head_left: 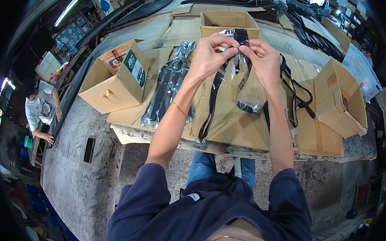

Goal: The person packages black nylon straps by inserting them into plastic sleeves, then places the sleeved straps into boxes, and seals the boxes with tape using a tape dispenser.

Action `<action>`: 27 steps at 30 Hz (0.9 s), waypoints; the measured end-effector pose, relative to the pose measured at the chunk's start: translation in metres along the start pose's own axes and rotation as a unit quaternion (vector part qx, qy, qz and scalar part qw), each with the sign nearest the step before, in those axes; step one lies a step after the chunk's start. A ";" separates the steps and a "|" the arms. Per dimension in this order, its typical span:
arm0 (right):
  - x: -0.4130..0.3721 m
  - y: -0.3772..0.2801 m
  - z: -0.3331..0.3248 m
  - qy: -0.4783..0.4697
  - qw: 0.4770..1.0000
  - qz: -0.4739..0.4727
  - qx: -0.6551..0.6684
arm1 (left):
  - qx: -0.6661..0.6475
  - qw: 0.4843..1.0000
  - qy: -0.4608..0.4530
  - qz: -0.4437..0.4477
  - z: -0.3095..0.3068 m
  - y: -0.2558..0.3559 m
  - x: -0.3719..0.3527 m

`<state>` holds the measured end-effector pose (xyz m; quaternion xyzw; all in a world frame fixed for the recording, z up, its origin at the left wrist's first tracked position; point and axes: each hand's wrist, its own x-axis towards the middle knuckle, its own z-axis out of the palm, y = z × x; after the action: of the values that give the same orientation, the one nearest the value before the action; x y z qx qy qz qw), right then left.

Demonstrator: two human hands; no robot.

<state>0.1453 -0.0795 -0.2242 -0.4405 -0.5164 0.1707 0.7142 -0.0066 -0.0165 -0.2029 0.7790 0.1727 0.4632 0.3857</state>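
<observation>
1. Head view: both hands are raised above the tabletop [75,177]. The left hand [207,55] and right hand [263,59] meet fingertip to fingertip, each pinched on the mouth of a clear plastic bag [246,90].
2. A black strap [241,36] sticks out above the fingers and runs down into the bag, which hangs between the forearms. A second long strap [210,104] dangles under the left hand.
3. Flattened cardboard [236,127] lies beneath the hands. On it, left of the left arm, is a pile of bagged straps [168,87].
4. Just beyond the hands is an open cardboard box [228,22]; the part of its inside in view looks bare.
5. A box labelled ABC [113,76] lies tipped at the left, and its contents cannot be made out.
6. A third box [340,99] lies on its side at the right, with loose black straps [298,96] beside it.
</observation>
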 end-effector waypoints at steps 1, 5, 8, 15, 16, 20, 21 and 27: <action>0.001 0.000 -0.003 0.001 1.000 0.000 -0.001 | -0.001 1.000 -0.001 0.000 0.001 0.000 0.000; 0.001 -0.008 -0.007 -0.032 0.999 -0.005 -0.028 | 0.019 0.999 0.025 0.008 0.006 -0.004 -0.001; 0.003 -0.008 -0.011 -0.043 0.994 -0.009 -0.098 | 0.086 0.995 0.057 0.012 0.009 -0.001 -0.002; 0.001 -0.017 -0.007 -0.108 0.982 -0.003 -0.155 | 0.168 0.981 0.066 0.070 0.007 -0.002 -0.004; 0.001 -0.015 -0.008 -0.108 0.982 -0.003 -0.155 | 0.168 0.981 0.066 0.069 0.006 -0.004 -0.003; 0.000 -0.009 -0.007 -0.071 0.980 0.004 -0.188 | 0.234 0.965 0.009 0.115 0.001 -0.008 -0.001; -0.001 -0.008 -0.007 -0.076 0.978 0.003 -0.196 | 0.241 0.964 -0.008 0.111 0.000 -0.005 0.000; -0.003 0.001 -0.008 -0.098 0.980 -0.024 -0.174 | 0.246 0.937 -0.027 0.248 -0.024 0.015 0.025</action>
<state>0.1510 -0.0847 -0.2271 -0.5263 -0.6162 0.1032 0.5768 -0.0154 0.0000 -0.1708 0.8800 0.0721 0.4657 0.0594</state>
